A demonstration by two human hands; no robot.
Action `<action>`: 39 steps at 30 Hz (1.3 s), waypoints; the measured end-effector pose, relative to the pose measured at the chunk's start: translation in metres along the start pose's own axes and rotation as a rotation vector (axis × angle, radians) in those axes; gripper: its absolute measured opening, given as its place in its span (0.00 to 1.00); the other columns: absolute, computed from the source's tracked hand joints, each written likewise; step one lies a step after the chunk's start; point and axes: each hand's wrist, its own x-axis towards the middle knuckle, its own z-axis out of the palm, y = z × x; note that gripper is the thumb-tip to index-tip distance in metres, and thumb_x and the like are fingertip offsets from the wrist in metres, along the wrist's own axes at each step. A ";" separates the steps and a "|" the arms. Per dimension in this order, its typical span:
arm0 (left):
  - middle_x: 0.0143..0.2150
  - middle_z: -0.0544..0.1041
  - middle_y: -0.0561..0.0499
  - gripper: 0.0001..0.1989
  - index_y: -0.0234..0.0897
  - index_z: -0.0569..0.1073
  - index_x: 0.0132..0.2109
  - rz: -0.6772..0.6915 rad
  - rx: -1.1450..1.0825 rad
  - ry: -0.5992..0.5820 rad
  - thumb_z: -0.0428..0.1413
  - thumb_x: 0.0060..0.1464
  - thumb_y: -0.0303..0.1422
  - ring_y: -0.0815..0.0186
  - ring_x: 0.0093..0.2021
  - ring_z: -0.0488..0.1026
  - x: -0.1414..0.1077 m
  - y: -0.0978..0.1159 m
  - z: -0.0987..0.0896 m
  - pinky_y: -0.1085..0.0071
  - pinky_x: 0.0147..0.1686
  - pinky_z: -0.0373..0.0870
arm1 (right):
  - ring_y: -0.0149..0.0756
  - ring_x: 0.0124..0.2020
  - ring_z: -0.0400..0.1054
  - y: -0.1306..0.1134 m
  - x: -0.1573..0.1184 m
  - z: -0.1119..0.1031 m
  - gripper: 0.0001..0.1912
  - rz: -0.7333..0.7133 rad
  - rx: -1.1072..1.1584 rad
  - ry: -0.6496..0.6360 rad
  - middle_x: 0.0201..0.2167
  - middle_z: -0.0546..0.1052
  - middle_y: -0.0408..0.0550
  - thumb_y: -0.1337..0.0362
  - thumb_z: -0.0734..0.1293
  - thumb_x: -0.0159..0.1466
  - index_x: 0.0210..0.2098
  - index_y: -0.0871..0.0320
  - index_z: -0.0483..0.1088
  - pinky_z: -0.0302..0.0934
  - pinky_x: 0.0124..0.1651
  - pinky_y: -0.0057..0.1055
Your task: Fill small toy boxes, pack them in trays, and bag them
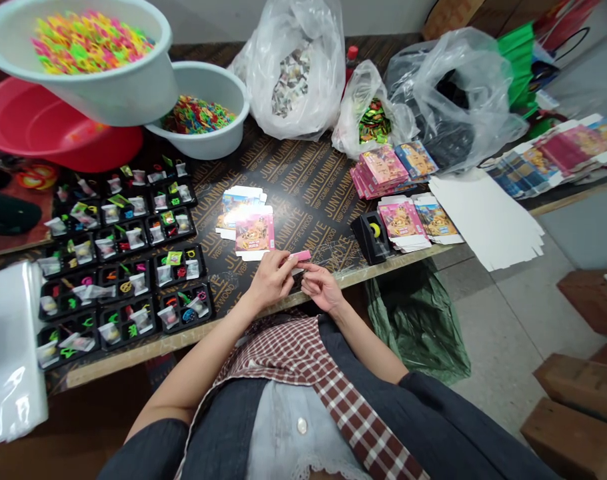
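Observation:
Near the table's front edge, my left hand point(272, 280) is closed on a small pink cardboard box point(301, 255), of which only a narrow pink side shows. From the right, my right hand point(321, 287) pinches the near edge of the same box, fingers curled. How far the box is folded I cannot make out. Just beyond my left hand lies a flat pink printed box point(255, 231), partly over blue printed boxes point(236, 203).
Black trays point(133, 243) with small toys and wrapped pieces fill the left. Behind are a pale basin point(208, 143), a red basin point(83, 157) and plastic bags point(303, 113). A tape dispenser point(369, 239) and box stacks point(402, 223) stand right. A green bag point(418, 327) hangs below.

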 end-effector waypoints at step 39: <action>0.45 0.74 0.46 0.15 0.40 0.70 0.52 0.007 0.055 0.080 0.45 0.64 0.24 0.63 0.43 0.71 -0.002 0.005 0.001 0.64 0.42 0.69 | 0.24 0.14 0.36 -0.008 -0.007 0.003 0.17 0.030 0.036 -0.056 0.09 0.53 0.29 0.66 0.67 0.52 0.42 0.60 0.77 0.33 0.22 0.27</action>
